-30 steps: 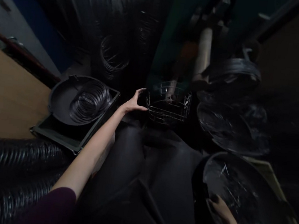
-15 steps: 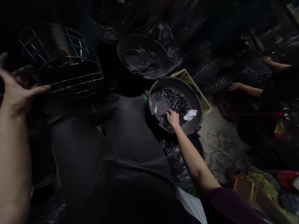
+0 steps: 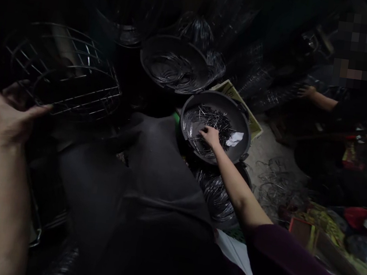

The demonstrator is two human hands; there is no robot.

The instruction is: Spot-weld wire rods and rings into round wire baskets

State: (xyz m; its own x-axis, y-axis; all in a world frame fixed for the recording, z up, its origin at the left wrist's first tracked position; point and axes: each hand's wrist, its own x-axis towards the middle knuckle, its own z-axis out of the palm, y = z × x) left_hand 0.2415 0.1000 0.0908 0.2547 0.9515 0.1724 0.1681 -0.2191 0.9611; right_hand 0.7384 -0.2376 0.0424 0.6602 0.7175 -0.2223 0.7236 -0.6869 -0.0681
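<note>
At the left, a round wire basket (image 3: 78,93) of thin metal bars is held up by my left hand (image 3: 11,112), its thumb along the lower near bars and other fingers at the left side. My right hand (image 3: 211,136) is inside a dark round pan (image 3: 239,117), low over a heap of short metal wire pieces (image 3: 217,120). Its thumb and fingertips are pinched together; what they hold is too small to make out. A crumpled white scrap (image 3: 235,139) lies in the pan beside the heap.
Another dark pan (image 3: 151,60) with curved wires stands behind. A yellow crate (image 3: 255,126) is beside the near pan, and bundled wire (image 3: 218,195) lies below it. Loose wire (image 3: 278,185) covers part of the floor. At the right, a co-worker's hand (image 3: 309,92) reaches out.
My left hand and the wire basket have shifted a little left in view. My right hand has moved slightly up and left within the pan. The co-worker's arm has changed position.
</note>
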